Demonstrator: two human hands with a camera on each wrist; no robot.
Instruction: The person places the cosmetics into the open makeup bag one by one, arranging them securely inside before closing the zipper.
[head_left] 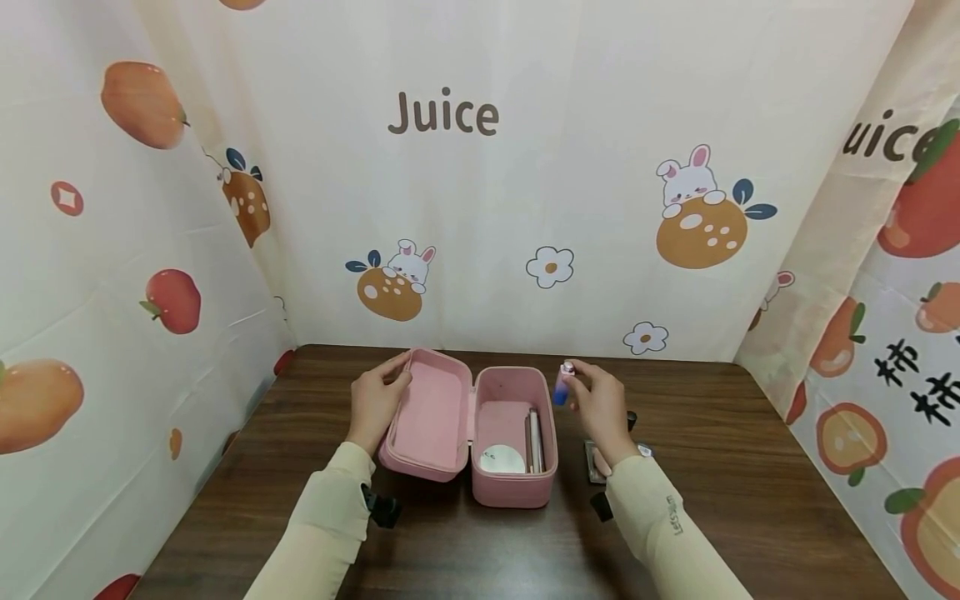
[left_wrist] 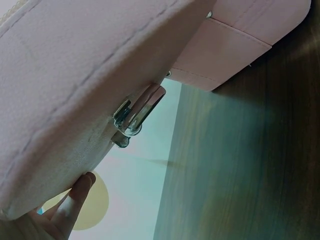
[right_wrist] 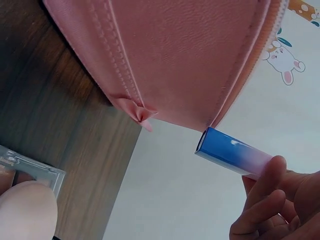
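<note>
A pink zippered cosmetic case (head_left: 514,490) stands on the table with its lid (head_left: 431,412) folded out to the left. My left hand (head_left: 377,402) grips the lid at its far left corner; a metal clasp (left_wrist: 136,112) shows on the lid's side in the left wrist view. Between thumb and fingers, my right hand (head_left: 600,408) pinches a blue-to-pink lipstick tube (head_left: 562,385) beside the case's right rim. Its blue end points toward the case in the right wrist view. Inside the case lie a round white compact (head_left: 502,459) and slim pen-like sticks (head_left: 535,442).
Under my right forearm, partly hidden, are a clear-edged makeup palette (right_wrist: 47,172) and a pale rounded sponge-like piece (right_wrist: 27,212). A small black item (head_left: 632,419) lies just beyond them. A printed curtain (head_left: 480,192) rises behind the brown wooden table (head_left: 720,500).
</note>
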